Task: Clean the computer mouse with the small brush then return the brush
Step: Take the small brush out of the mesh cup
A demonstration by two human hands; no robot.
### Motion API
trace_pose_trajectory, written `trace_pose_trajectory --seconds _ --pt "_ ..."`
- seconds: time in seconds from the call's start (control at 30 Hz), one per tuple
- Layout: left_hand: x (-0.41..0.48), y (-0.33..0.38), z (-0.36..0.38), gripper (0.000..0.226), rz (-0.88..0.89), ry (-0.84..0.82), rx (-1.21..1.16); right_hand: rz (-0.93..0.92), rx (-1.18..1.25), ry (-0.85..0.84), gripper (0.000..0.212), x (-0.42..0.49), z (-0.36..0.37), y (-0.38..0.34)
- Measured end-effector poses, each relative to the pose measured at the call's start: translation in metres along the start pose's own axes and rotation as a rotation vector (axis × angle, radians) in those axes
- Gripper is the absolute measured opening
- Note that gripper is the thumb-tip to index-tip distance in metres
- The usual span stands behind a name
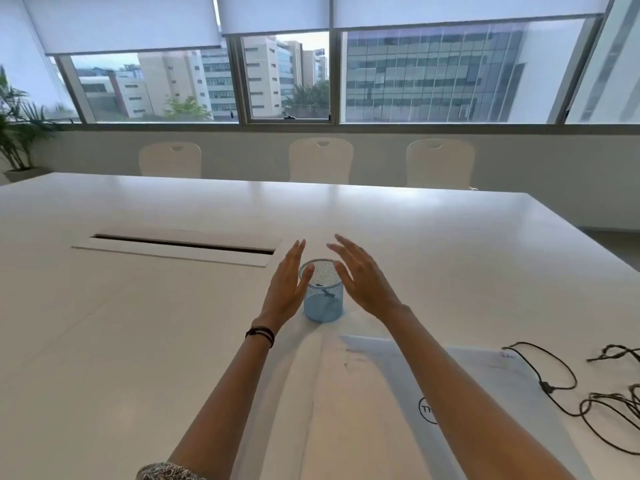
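Observation:
A light blue mesh cup [323, 303] stands upright on the white table [138, 323] in front of me. Something small and dark shows through its mesh near the rim; I cannot tell whether it is the small brush. My left hand [287, 282] is held flat beside the cup's left side, fingers stretched out, its thumb close to the rim. My right hand [360, 275] hovers open at the cup's right side, fingers spread. Neither hand holds anything. No computer mouse is in view.
A white sheet or mat [485, 393] with a round black logo lies at the near right, partly under my right forearm. A tangled black cable [561, 386] lies at the right edge. A long cable slot [183, 244] is set into the table at the left. White chairs [321, 161] line the far side.

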State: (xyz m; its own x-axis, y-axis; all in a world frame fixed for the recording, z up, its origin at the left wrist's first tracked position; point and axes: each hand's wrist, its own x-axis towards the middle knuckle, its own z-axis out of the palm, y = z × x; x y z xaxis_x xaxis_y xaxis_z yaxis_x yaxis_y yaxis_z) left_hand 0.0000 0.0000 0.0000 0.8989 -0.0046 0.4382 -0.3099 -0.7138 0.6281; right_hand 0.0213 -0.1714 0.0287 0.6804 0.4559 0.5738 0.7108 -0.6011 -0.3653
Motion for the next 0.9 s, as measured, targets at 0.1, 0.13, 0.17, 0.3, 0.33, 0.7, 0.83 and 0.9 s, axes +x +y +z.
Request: trace_pose_trajectory --seconds 0.1,0.13,0.17,0.3,0.33,0.7,0.83,0.9 --pt "0.0 -0.001 -0.001 0.094 -0.042 0.021 -0.061 -0.005 0.02 -0.056 0.031 -0.002 0.005 -0.006" --pt "-0.002 -0.002 0.0 0.093 -0.052 0.012 -0.089 0.002 0.015 -0.081 0.029 -0.004 0.005 -0.01" --pt "-0.002 -0.004 0.003 0.09 -0.055 0.01 -0.103 -0.001 0.018 -0.092 0.028 -0.004 0.007 -0.01" --pt "-0.005 -0.01 0.008 0.067 -0.081 0.012 -0.131 -0.052 0.021 -0.12 0.024 0.0 0.011 -0.014" --pt "-0.005 -0.012 0.009 0.064 -0.089 0.0 -0.122 -0.065 0.023 -0.132 0.022 0.002 0.013 -0.016" --pt "0.001 -0.017 0.002 0.052 -0.063 -0.109 -0.145 0.06 0.05 -0.321 0.021 0.011 0.01 -0.02" --pt "0.003 -0.022 -0.002 0.051 -0.051 -0.173 -0.159 0.102 0.093 -0.378 0.018 0.016 0.007 -0.024" --pt "0.004 -0.025 -0.004 0.052 -0.038 -0.191 -0.16 0.11 0.104 -0.368 0.016 0.018 0.006 -0.025"
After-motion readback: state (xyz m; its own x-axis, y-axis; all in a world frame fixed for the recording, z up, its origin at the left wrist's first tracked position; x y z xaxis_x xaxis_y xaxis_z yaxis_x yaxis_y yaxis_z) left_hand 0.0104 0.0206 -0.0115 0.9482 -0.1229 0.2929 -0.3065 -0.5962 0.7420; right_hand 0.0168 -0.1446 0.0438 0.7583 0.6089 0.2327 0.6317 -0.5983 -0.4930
